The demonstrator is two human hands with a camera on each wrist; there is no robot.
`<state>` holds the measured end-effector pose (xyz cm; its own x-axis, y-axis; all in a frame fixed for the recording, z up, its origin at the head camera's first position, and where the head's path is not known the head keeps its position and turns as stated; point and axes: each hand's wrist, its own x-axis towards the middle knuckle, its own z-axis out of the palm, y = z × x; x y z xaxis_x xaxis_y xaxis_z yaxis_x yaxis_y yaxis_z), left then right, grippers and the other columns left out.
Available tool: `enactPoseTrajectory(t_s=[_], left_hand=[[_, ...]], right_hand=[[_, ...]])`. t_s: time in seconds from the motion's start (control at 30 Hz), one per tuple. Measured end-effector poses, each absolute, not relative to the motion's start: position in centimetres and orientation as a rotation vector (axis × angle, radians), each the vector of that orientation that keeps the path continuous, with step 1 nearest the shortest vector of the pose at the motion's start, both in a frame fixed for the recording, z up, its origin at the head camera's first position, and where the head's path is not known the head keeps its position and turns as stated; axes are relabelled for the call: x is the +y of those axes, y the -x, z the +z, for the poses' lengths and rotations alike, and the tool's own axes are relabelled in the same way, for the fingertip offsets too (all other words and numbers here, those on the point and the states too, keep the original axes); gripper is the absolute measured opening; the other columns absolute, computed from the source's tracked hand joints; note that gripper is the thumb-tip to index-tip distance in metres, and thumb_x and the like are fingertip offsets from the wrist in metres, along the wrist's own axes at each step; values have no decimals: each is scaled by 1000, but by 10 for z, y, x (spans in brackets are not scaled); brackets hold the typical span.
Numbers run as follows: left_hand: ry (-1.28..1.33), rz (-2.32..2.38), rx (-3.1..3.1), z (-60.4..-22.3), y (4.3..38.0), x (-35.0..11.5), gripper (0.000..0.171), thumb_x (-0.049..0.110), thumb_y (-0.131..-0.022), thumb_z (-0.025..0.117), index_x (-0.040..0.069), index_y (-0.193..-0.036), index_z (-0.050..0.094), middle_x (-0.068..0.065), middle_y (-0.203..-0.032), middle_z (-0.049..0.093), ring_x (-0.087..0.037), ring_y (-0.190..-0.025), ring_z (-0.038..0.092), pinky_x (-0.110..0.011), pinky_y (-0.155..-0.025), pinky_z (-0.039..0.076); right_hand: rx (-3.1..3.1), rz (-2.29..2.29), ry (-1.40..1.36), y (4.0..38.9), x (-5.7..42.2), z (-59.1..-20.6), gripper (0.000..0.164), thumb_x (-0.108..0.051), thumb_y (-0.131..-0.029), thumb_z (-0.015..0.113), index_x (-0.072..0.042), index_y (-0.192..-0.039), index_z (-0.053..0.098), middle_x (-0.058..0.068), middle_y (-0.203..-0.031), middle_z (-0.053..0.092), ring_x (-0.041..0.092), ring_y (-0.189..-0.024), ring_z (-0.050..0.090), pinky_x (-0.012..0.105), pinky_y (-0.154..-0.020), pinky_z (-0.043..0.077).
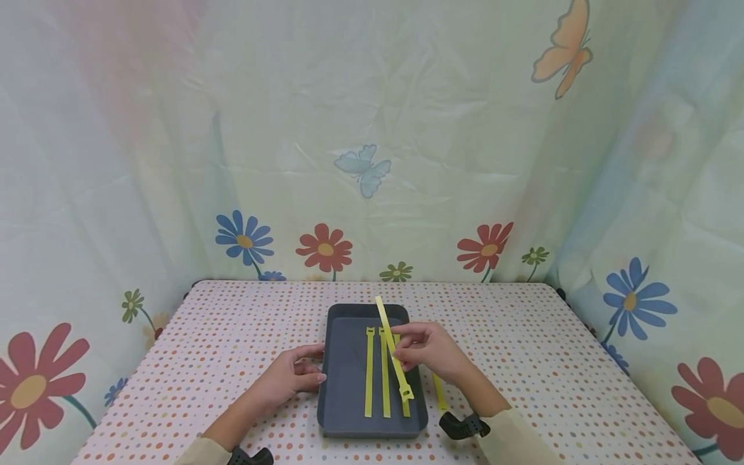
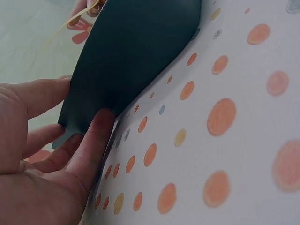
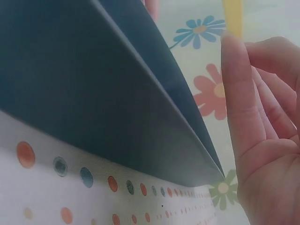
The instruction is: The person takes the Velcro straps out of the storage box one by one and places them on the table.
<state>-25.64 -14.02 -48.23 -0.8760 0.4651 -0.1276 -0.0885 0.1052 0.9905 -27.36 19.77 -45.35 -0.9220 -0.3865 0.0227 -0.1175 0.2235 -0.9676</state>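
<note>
A dark grey rectangular tray stands on the table with three yellow cable ties laid lengthwise in it: a left one, a middle one and a right one, partly covered. Above the right one, my right hand pinches another yellow cable tie between thumb and fingers. That tie slants, its slotted head towards me; part of it shows in the right wrist view. My left hand rests its fingertips against the tray's left wall, thumb low on the outside.
One more yellow cable tie lies on the table right of the tray, partly under my right forearm. The dotted tabletop ends at a flowered curtain behind and at both sides.
</note>
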Motion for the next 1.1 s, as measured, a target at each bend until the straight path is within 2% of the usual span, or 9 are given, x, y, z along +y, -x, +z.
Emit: enactPoseTrajectory(t_s=[0.37,0.5,0.87,1.1], left_hand=[[-364,1810,1990,-481,256,-140,73,11,-94,75,-3,-155,38,-26,-133,59,-20,-98,72,-35,-86,63],[-368,1799,2001,-481,257,-140,73,12,-93,75,-2,-155,38,-25,-128,62,-20,-98,72,-34,-85,63],[-365,1793,2020,-484,257,-141,74,13,-93,76,-1,-155,39,-23,-129,62,-20,-98,72,-35,-84,63],[-363,1785,2031,-485,258,-141,74,14,-93,76,0,-155,39,-21,-123,66,-20,-98,72,-35,-85,63]], right_hand=[[2239,-1846,376,269,202,-454,59,-6,-88,79,4,-142,56,10,-93,76,19,-72,73,38,-69,66],[2239,-1862,363,268,205,-457,59,-6,-88,79,4,-142,56,11,-94,76,20,-74,74,38,-70,66],[2289,-1902,301,261,214,-460,62,-7,-88,80,3,-143,55,12,-96,74,20,-78,74,35,-72,65],[2290,-1917,310,260,224,-464,63,-6,-87,80,6,-143,53,13,-96,73,19,-77,74,37,-73,65]])
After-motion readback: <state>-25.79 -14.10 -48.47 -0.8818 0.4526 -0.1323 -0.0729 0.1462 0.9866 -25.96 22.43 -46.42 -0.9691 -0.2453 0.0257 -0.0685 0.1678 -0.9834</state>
